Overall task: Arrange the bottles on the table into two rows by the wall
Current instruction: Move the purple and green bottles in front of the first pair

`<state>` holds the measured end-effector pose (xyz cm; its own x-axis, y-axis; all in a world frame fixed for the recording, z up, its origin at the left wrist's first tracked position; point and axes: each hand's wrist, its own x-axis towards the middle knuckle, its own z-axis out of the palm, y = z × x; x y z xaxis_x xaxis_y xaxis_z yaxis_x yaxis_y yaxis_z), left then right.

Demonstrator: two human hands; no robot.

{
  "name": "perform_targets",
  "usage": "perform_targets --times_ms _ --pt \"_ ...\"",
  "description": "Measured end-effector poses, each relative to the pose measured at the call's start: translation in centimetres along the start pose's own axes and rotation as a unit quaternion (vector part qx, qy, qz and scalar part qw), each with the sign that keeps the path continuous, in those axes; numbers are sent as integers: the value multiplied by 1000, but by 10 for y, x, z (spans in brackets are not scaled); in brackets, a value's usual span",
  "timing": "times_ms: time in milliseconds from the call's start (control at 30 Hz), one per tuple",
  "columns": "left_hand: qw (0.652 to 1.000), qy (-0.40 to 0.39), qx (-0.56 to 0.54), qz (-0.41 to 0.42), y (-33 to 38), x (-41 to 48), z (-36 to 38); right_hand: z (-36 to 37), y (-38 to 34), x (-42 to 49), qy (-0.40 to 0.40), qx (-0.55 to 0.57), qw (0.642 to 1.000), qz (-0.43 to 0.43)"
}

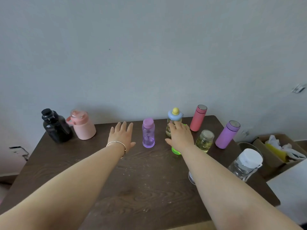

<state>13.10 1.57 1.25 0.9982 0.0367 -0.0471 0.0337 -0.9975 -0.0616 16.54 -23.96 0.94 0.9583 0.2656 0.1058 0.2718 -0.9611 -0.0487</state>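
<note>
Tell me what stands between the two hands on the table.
In the head view, one thing: the clear purple bottle with a pink-purple cap, upright between the left hand and the right hand, touching neither. The table around it is bare.

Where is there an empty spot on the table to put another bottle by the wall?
Best spot: the bare strip by the wall between the pink jug and the purple bottle, just beyond the left hand. The near table between the arms is bare too. The right side around the right hand is crowded.
</note>
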Motion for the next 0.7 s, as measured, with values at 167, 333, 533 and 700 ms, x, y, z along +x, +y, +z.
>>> perform_targets --times_ms 167,333,533,700 --pt "999 18 -8 27 27 35 -3 1 34 12 0 3 999 41" --pt "998 6 -26 53 47 75 7 16 56 21 -36 45 993 105" --pt "995 -23 -64 75 55 105 25 41 62 29 -57 129 976 165" --pt "985 -59 -153 59 58 115 41 53 56 30 -50 203 958 198"
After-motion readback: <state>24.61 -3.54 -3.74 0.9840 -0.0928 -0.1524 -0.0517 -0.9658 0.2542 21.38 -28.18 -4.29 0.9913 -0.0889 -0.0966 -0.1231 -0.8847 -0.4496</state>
